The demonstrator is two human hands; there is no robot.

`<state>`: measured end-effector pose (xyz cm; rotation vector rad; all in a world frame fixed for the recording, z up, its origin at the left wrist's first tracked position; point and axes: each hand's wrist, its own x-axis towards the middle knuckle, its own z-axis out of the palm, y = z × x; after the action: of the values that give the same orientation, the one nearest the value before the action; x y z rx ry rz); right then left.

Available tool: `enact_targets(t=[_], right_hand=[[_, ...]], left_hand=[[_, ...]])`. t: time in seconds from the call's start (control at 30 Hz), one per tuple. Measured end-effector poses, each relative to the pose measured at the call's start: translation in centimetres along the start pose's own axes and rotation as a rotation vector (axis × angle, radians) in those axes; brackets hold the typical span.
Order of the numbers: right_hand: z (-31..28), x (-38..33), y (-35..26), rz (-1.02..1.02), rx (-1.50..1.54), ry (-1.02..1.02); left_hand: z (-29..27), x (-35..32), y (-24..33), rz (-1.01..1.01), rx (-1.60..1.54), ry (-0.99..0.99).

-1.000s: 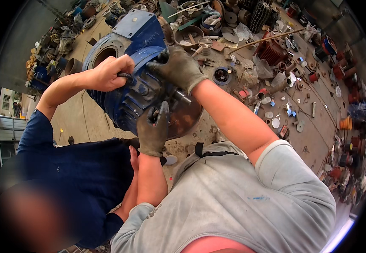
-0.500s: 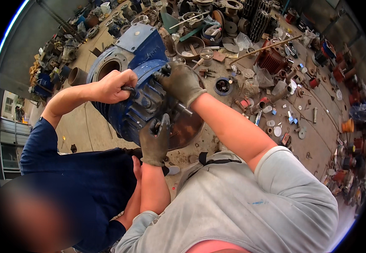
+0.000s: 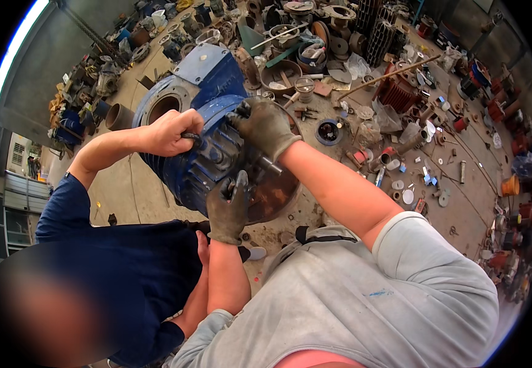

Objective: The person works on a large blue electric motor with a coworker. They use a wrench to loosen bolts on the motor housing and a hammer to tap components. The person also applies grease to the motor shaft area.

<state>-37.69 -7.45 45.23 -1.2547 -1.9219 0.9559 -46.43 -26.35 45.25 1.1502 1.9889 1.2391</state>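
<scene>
A big blue gearbox-like cast housing (image 3: pixel 183 162) with raised ribs stands ahead of me, a bare metal shaft (image 3: pixel 270 165) jutting from its right side. My right hand (image 3: pixel 267 127), in a dark grey work glove, has its fingers curled over the upper right edge of the ribbed part. Lower down, my gloved left hand (image 3: pixel 228 210) grips its near edge, thumb pointing up; the contact of its fingertips is partly hidden. Between them and to the left, a co-worker's bare hand (image 3: pixel 174 132) is closed on a small dark metal piece (image 3: pixel 192 137) at the ribbed part.
The co-worker in a dark blue shirt (image 3: pixel 125 257) leans in close on my left. Beneath the housing is a round rusty-brown surface (image 3: pixel 281 196). Metal parts, a long wooden stick (image 3: pixel 388 76), a red finned motor casing (image 3: pixel 396 86) and plastic bags lie across the floor beyond and right.
The whole scene has shifted slightly right and down in the picture. My hands and the co-worker's hand keep nearly the same places on the housing.
</scene>
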Motion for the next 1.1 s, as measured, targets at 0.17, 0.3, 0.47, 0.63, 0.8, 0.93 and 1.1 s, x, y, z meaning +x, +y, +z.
enact_targets(t=[0.17,0.3,0.47,0.63,0.8,0.93,1.1], right_hand=[[-1.0,-0.3,0.1,-0.019,-0.005,-0.012],[0.3,-0.1,1.1,-0.043,-0.018,0.073],[-0.5,-0.1,-0.1,0.002,0.025,0.01],[-1.0,-0.6,-0.8,-0.01,0.0,-0.029],[0.3,0.1,0.8,-0.051,-0.079,0.086],[0.1,0.7,0.8,-0.028,-0.064,0.019],[0.4,0.5,1.2,-0.145,-0.005,0.05]], left_hand=[[0.4,0.5,-1.4,0.023,0.03,-0.01],[0.8,0.5,-1.3,0.059,0.028,0.025],[0.5,0.2,-0.8,0.113,0.03,0.056],[0.2,0.4,-1.5,0.086,0.05,0.061],[0.5,0.5,-0.9,0.063,0.025,0.021],[0.7,0.4,-1.4,0.082,0.017,0.053],[0.6,0.3,-0.9,0.123,0.016,0.08]])
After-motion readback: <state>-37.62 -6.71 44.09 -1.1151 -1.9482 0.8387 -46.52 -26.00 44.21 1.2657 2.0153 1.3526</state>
